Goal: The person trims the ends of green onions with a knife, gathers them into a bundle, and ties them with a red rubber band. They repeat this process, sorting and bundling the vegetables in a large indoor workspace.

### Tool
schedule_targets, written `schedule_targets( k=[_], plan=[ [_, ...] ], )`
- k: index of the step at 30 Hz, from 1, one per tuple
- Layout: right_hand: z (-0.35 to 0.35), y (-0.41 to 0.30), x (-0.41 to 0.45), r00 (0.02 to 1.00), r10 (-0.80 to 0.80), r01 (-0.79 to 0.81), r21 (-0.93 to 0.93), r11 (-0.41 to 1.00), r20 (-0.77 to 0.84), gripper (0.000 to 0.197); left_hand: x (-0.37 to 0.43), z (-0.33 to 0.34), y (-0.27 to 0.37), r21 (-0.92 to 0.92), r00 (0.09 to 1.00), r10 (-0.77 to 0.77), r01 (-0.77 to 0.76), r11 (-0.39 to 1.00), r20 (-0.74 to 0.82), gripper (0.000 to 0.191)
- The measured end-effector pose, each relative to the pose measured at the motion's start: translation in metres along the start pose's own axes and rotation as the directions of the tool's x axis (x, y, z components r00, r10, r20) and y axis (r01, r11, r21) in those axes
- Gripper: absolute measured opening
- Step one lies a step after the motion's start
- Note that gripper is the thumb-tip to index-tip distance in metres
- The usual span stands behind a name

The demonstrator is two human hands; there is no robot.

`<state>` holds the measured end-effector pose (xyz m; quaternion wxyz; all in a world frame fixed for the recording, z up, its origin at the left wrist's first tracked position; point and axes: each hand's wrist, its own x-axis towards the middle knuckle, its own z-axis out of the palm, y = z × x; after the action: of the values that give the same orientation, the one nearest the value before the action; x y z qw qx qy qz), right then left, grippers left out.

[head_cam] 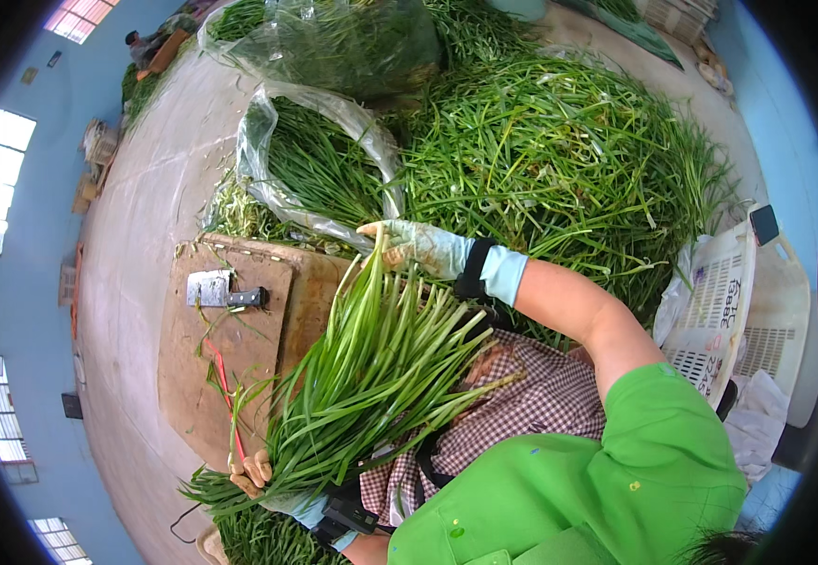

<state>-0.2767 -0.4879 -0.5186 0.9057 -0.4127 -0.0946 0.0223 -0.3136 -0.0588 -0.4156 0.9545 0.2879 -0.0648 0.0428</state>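
A large bunch of long green leafy stalks (374,381), probably Chinese chives, lies across my lap over a checked apron (536,395). My right hand (423,247), in a pale blue dirt-marked glove, pinches a few stalks by their pale stem ends above the bunch. At the leafy ends, my left hand (257,480) grips the bunch, its palm partly hidden under leaves. Its glove leaves the fingertips looking tan. Beside the bunch a cleaver (209,288) with a black handle rests on a worn wooden board (190,395). A red strip (224,392) also lies there.
Beyond the board stands a clear plastic bag (261,176) of greens, with a fuller bag (352,49) behind. A big heap of loose stalks (557,162) covers the floor. White plastic crates (712,318) stand at right. More greens (268,540) lie below my left hand. Another person (144,49) is far off.
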Motion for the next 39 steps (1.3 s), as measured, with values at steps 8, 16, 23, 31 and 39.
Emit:
schedule_targets(
  k=[8,16,23,31,39],
  plan=[
    [0.002,-0.01,-0.038,0.941,0.331,-0.338,0.13,0.932,0.07,0.057,0.004,-0.027,0.007,0.213,0.958,0.11,-0.052,0.976,-0.266,0.017],
    [0.025,-0.025,-0.048,0.94,0.279,-0.289,-0.023,0.957,-0.195,0.059,0.008,-0.031,0.008,0.538,0.958,0.205,-0.067,0.84,-0.202,0.02],
    [-0.001,-0.061,-0.062,0.87,-0.092,0.265,0.303,0.915,-0.484,0.026,0.017,-0.076,0.02,0.597,0.95,0.235,-0.068,0.8,-0.207,0.029],
    [0.007,-0.056,-0.066,0.967,-0.251,0.075,-0.986,0.148,0.036,0.021,0.02,-0.086,0.02,0.446,0.944,0.18,-0.04,0.894,-0.276,0.021],
    [0.057,-0.014,-0.015,0.989,0.097,0.121,-0.987,-0.106,0.111,0.012,0.008,-0.032,0.007,0.514,0.931,0.243,-0.073,0.854,-0.272,0.018]
  ],
)
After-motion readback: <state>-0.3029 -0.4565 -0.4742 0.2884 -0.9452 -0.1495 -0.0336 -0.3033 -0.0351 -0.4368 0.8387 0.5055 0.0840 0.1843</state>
